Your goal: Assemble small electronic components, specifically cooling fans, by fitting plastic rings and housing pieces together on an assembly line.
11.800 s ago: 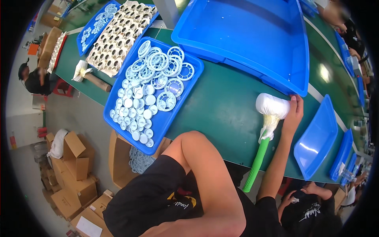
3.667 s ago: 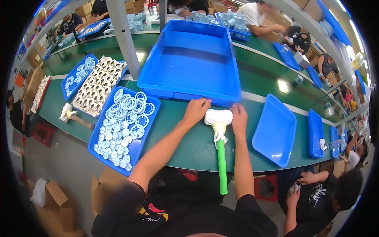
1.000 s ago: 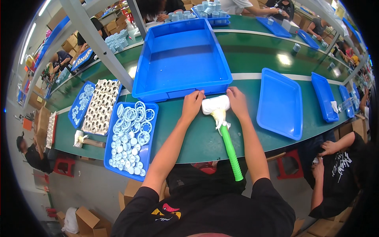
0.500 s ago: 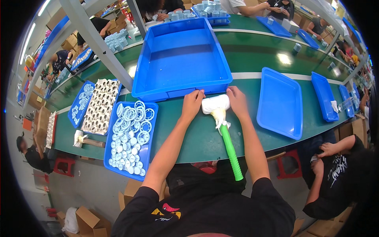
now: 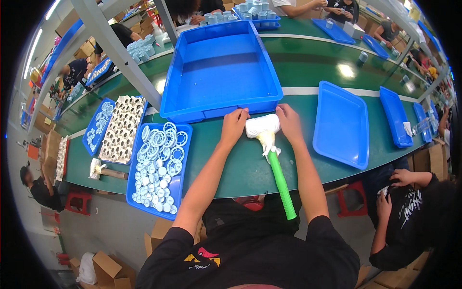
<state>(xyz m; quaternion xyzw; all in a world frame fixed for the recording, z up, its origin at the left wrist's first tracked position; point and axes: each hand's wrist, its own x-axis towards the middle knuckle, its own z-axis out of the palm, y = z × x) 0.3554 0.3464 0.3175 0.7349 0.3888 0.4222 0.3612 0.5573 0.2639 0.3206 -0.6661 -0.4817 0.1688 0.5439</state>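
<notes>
Both my hands rest on the green table against the front wall of a large blue bin [image 5: 219, 77], one on each side of a mallet's head. My left hand [image 5: 235, 126] is closed, fingers curled down and thumb toward the mallet. My right hand [image 5: 289, 124] is curled the same way near the bin's right front corner. What either hand holds, if anything, is hidden. Between them lies the mallet [image 5: 279, 180], its head wrapped in white cloth and its ribbed green handle reaching past the table edge toward me. A few small specks lie in the bin.
Left, a blue tray [image 5: 180, 185] holds pale blue rings and round caps. Beyond are an egg-crate tray [image 5: 124, 127], another parts tray [image 5: 88, 142] and a second cloth-headed mallet [image 5: 113, 172]. A shallow blue tray [image 5: 340, 127] lies right. A co-worker [image 5: 409, 216] sits at right.
My hands and the mallet have stayed essentially in place. The co-worker's hands at the right have shifted slightly around a small pale item.
</notes>
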